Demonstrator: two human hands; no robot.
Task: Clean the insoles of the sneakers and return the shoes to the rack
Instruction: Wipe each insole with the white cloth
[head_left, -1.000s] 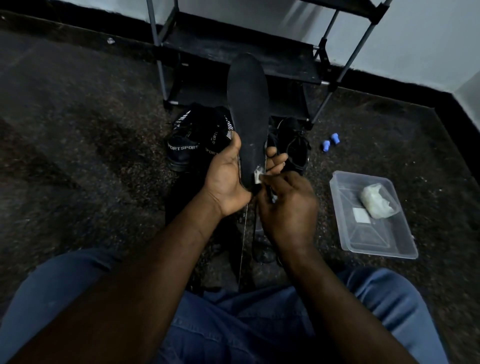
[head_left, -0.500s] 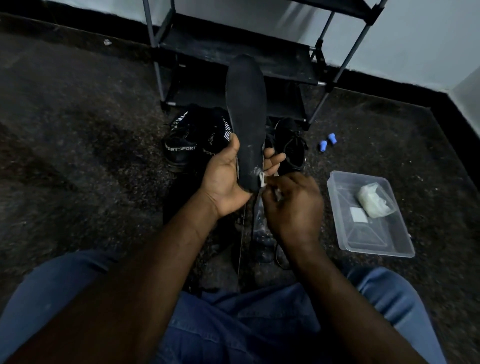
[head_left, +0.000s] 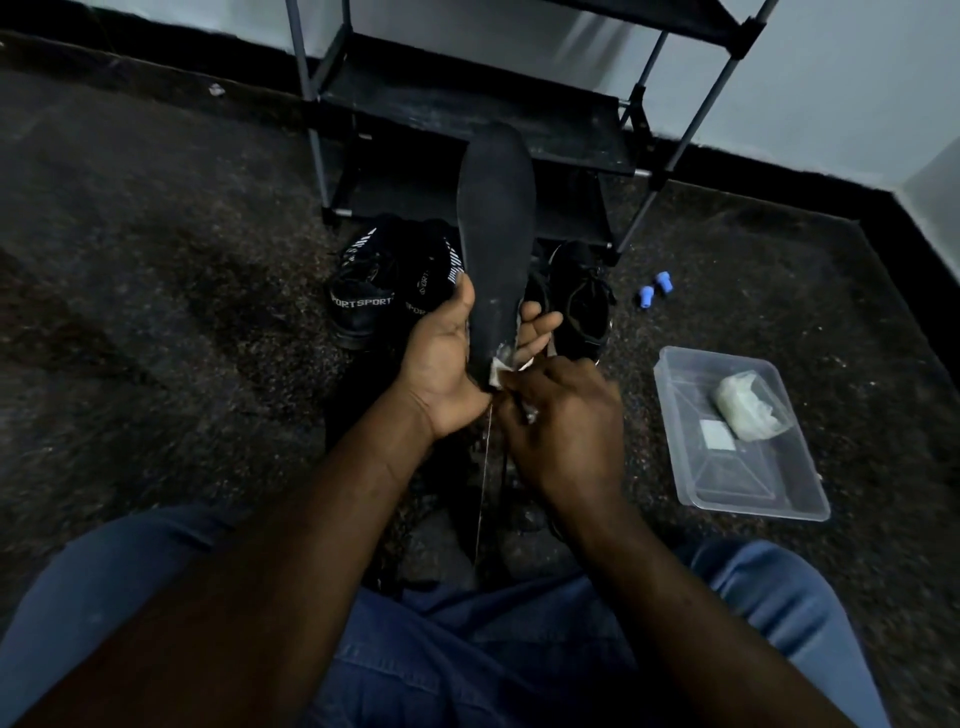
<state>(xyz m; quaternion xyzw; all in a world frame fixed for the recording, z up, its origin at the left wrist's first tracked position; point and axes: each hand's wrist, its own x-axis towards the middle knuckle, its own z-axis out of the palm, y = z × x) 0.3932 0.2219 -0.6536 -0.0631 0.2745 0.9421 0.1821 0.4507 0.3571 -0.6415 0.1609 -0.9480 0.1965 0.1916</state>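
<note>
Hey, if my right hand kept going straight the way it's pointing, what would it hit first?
Most likely the heel end of the black insole, which the left hand grips. The white wipe pinched in the right hand looks already against it, though depth is unclear.

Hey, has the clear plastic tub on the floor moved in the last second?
No. The clear plastic tub keeps the same offset from the right front leg of the shoe rack and from the blue caps; only the view shifted slightly.
</note>
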